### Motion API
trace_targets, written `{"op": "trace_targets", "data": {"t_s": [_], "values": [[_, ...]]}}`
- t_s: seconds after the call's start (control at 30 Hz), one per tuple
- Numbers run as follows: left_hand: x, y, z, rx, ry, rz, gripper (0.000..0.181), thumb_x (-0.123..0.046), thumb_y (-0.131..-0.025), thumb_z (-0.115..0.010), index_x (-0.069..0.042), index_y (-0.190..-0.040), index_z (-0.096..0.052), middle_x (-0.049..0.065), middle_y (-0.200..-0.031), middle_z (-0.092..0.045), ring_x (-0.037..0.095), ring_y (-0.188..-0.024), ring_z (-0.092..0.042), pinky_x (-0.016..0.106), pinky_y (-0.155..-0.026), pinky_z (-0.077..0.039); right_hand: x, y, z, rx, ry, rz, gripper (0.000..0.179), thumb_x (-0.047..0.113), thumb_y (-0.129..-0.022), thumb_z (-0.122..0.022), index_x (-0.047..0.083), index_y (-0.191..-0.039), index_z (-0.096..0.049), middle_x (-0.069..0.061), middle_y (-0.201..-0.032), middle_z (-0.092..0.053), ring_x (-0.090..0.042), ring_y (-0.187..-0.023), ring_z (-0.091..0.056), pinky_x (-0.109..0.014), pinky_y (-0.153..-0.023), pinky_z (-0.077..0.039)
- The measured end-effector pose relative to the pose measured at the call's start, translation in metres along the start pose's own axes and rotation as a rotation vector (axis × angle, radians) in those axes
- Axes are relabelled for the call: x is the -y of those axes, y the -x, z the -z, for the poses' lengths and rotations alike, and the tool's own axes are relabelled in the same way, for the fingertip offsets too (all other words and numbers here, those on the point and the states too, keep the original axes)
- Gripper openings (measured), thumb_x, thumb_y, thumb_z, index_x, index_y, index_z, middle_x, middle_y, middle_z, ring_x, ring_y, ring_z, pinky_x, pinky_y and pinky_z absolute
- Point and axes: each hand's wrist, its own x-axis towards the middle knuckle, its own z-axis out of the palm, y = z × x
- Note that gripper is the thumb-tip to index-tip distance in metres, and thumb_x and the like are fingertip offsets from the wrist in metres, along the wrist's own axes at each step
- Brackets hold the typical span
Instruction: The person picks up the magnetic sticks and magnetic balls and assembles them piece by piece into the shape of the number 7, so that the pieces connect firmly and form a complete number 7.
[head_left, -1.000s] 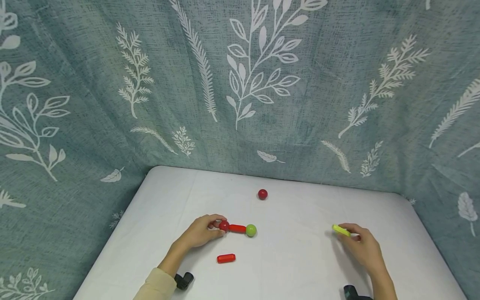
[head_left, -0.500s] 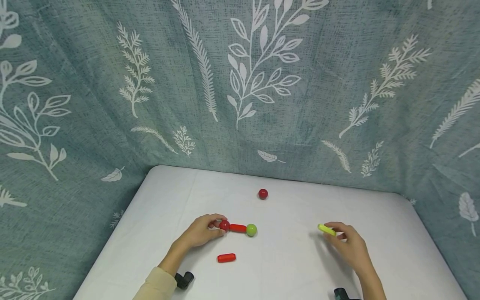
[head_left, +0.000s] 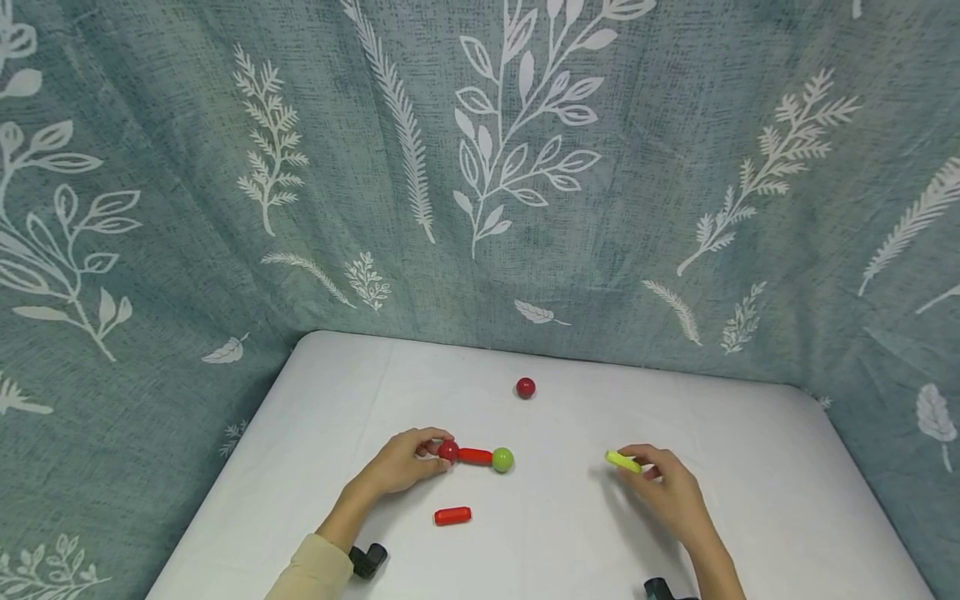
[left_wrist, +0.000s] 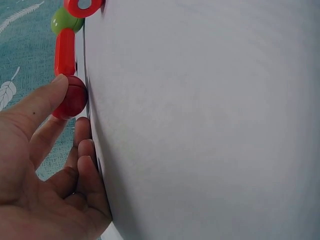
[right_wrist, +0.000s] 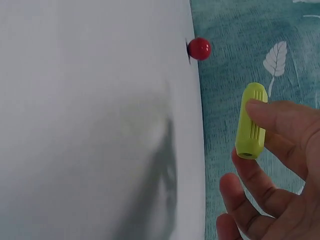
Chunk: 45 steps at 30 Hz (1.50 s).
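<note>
My left hand (head_left: 408, 462) pinches a red ball (head_left: 448, 451) between thumb and fingers. That ball is joined to a red rod (head_left: 476, 457), with a green ball (head_left: 502, 460) at the rod's other end. In the left wrist view the thumb lies on the red ball (left_wrist: 74, 97), and the rod (left_wrist: 65, 52) runs up from it. Over the right part of the table, my right hand (head_left: 667, 492) holds a yellow-green rod (head_left: 623, 462) by thumb and fingers. Grooves on the rod (right_wrist: 252, 122) and a hole in its lower end show in the right wrist view.
A loose red rod (head_left: 452, 516) lies in front of the joined pieces. Farther back on the white table (head_left: 360, 375) sits another red ball (head_left: 526, 388). A patterned green curtain (head_left: 420, 275) stands behind the table and along its sides.
My right hand has moved left across the table with the yellow-green rod, toward the green ball. The left hand and the joined pieces have stayed in place.
</note>
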Motion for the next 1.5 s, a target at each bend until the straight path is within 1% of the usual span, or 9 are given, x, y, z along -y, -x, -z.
{"op": "trace_targets", "data": {"t_s": [0.3, 0.57, 0.7, 0.87, 1.03, 1.2, 1.37, 1.5], "values": [[0.0, 0.001, -0.002, -0.009, -0.015, -0.006, 0.033, -0.024, -0.088, -0.079, -0.024, -0.119, -0.07, -0.005, -0.096, -0.062, 0.018, -0.091, -0.053, 0.035, -0.074, -0.046, 0.025, 0.002, -0.028, 0.028, -0.039, 0.011, 0.028, 0.02, -0.09, -0.077, 0.017, -0.118, -0.071, -0.004, -0.105, -0.067, -0.02, -0.089, -0.058, -0.034, -0.068, -0.048], [0.0, 0.002, -0.002, -0.014, -0.017, 0.003, 0.033, -0.022, -0.088, -0.079, -0.022, -0.12, -0.07, -0.003, -0.096, -0.061, 0.019, -0.091, -0.052, 0.037, -0.074, -0.046, 0.038, 0.003, -0.05, 0.044, -0.09, 0.042, 0.026, 0.019, -0.09, -0.077, 0.02, -0.116, -0.072, 0.001, -0.099, -0.071, -0.018, -0.088, -0.061, -0.033, -0.071, -0.05], [0.0, 0.002, -0.002, -0.013, -0.017, -0.003, 0.034, -0.022, -0.088, -0.078, -0.021, -0.12, -0.07, -0.003, -0.096, -0.062, 0.019, -0.091, -0.053, 0.037, -0.075, -0.046, 0.045, 0.005, -0.058, 0.048, -0.128, 0.037, 0.025, 0.021, -0.091, -0.076, 0.019, -0.116, -0.071, 0.002, -0.098, -0.072, -0.016, -0.087, -0.062, -0.034, -0.073, -0.05], [0.002, 0.0, -0.002, -0.011, -0.019, 0.006, 0.034, -0.024, -0.088, -0.078, -0.023, -0.121, -0.069, -0.005, -0.097, -0.062, 0.018, -0.091, -0.053, 0.037, -0.075, -0.046, 0.054, 0.004, -0.07, 0.077, -0.195, 0.006, 0.024, 0.025, -0.092, -0.074, 0.019, -0.115, -0.071, 0.008, -0.093, -0.073, -0.013, -0.085, -0.062, -0.033, -0.074, -0.05], [0.003, -0.001, -0.002, -0.008, -0.014, 0.002, 0.034, -0.024, -0.089, -0.078, -0.024, -0.121, -0.069, -0.005, -0.097, -0.062, 0.019, -0.092, -0.053, 0.037, -0.075, -0.047, 0.059, 0.004, -0.08, 0.09, -0.262, 0.004, 0.021, 0.022, -0.092, -0.074, 0.02, -0.113, -0.071, 0.009, -0.09, -0.073, -0.012, -0.082, -0.064, -0.029, -0.07, -0.05], [0.003, -0.001, -0.002, -0.008, -0.012, -0.001, 0.034, -0.025, -0.089, -0.078, -0.024, -0.121, -0.069, -0.005, -0.096, -0.062, 0.018, -0.092, -0.052, 0.036, -0.075, -0.047, 0.063, 0.003, -0.087, 0.108, -0.33, -0.014, 0.02, 0.019, -0.093, -0.073, 0.018, -0.113, -0.07, 0.006, -0.089, -0.074, -0.016, -0.078, -0.065, -0.027, -0.065, -0.049], [0.002, -0.001, -0.002, -0.009, -0.011, 0.002, 0.034, -0.025, -0.088, -0.078, -0.024, -0.121, -0.069, -0.005, -0.096, -0.061, 0.018, -0.091, -0.052, 0.036, -0.074, -0.046, 0.07, 0.004, -0.092, 0.156, -0.413, -0.063, 0.022, 0.015, -0.094, -0.07, 0.012, -0.116, -0.067, -0.002, -0.085, -0.073, -0.023, -0.065, -0.062, -0.027, -0.058, -0.047], [0.002, -0.001, -0.003, -0.009, -0.013, 0.001, 0.034, -0.025, -0.088, -0.078, -0.024, -0.121, -0.069, -0.005, -0.096, -0.061, 0.019, -0.091, -0.052, 0.036, -0.073, -0.046, 0.075, 0.007, -0.096, 0.181, -0.466, -0.099, 0.024, 0.014, -0.095, -0.069, 0.008, -0.118, -0.065, -0.011, -0.079, -0.071, -0.024, -0.058, -0.059, -0.024, -0.054, -0.043]]}}
